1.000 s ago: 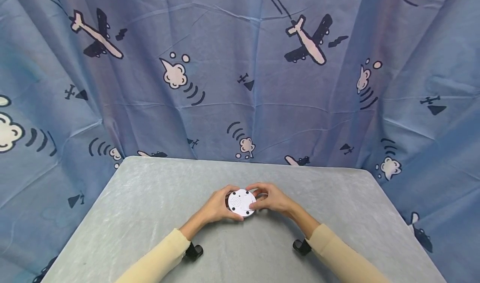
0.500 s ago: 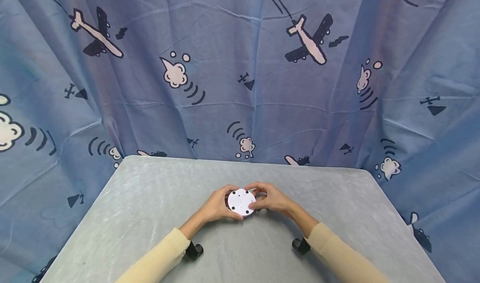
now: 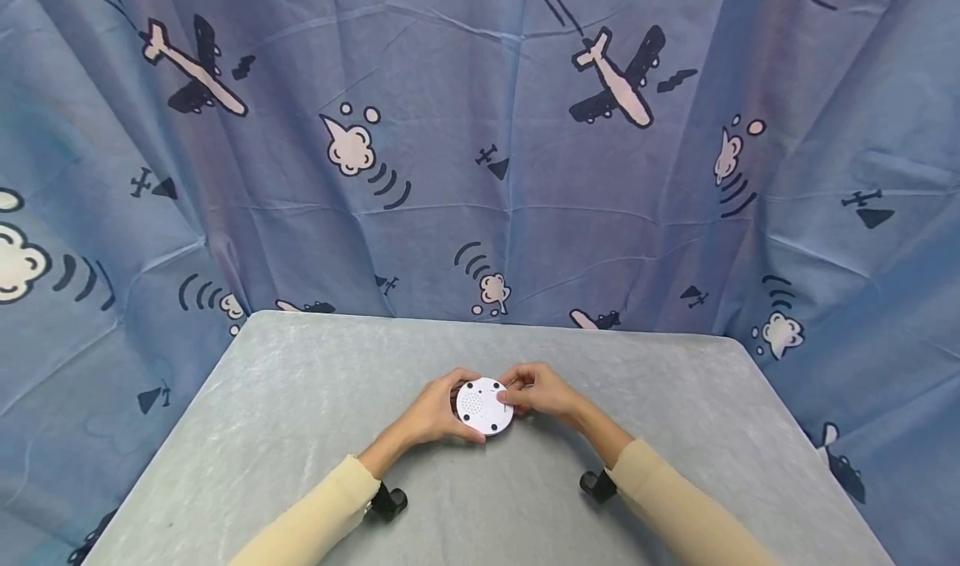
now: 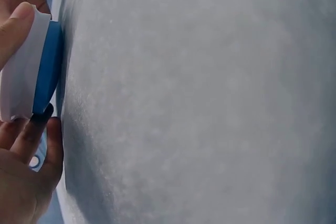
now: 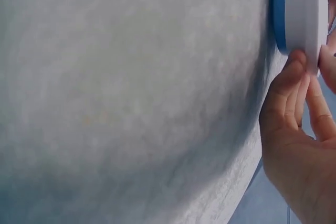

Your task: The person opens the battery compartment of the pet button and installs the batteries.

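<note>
A round white device (image 3: 483, 408) with a blue other half is held up between the two hands in the head view. Its flat white face, turned to the head camera, has a cluster of small holes and several black feet near the rim. My left hand (image 3: 435, 408) grips the left edge, thumb at the near rim and fingers at the far rim. From the right, my right hand (image 3: 543, 391) pinches the edge, its thumb pressing on the white face beside some thin lines. The wrist views show the blue half (image 4: 47, 69) facing the table.
A grey-white table (image 3: 322, 399) lies under the hands. Behind it hangs a blue curtain (image 3: 427, 66) printed with planes and clouds. Pale yellow sleeves (image 3: 322, 508) cover the forearms, and a black camera mount (image 3: 388, 502) sits at each wrist.
My right thumb has moved up over the white face toward the far rim, and the right fingers have bunched closer to the edge. The left hand keeps its grip.
</note>
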Demonstrator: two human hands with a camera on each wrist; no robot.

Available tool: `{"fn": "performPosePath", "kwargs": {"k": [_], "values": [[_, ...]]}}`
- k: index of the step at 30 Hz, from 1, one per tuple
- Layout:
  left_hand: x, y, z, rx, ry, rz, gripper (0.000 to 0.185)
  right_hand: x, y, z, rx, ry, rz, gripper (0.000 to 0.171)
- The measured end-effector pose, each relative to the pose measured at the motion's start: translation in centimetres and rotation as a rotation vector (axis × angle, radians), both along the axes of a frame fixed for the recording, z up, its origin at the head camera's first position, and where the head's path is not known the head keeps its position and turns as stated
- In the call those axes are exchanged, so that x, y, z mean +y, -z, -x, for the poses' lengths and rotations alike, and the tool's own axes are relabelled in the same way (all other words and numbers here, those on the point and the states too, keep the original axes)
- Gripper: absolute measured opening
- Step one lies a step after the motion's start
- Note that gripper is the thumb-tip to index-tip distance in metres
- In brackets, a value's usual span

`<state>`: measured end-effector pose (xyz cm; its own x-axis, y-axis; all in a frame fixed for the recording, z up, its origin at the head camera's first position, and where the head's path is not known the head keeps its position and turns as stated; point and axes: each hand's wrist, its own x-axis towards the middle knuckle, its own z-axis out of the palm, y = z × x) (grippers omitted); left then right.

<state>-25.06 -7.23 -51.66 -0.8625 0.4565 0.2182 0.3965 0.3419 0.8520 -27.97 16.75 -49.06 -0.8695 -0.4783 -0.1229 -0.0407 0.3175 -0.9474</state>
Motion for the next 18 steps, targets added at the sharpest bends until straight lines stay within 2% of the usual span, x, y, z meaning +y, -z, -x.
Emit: {"fn": "performPosePath", "kwargs": {"k": [7, 14, 18], "values": [[-0.1, -0.1, 0.0, -0.007, -0.008, -0.013, 0.087, 0.3, 0.1, -0.2, 0.081, -0.031, 0.0, 0.027], [-0.1, -0.5, -0.3, -0.042, 0.002, -0.065, 0.087, 1.0, 0.2, -1.3, 0.256, -0.199, -0.019, 0.068], [0.1, -0.3, -0.4, -0.067, 0.02, -0.097, 0.087, 0.7, 0.0, -1.5, 0.353, -0.237, -0.079, 0.08]]}}
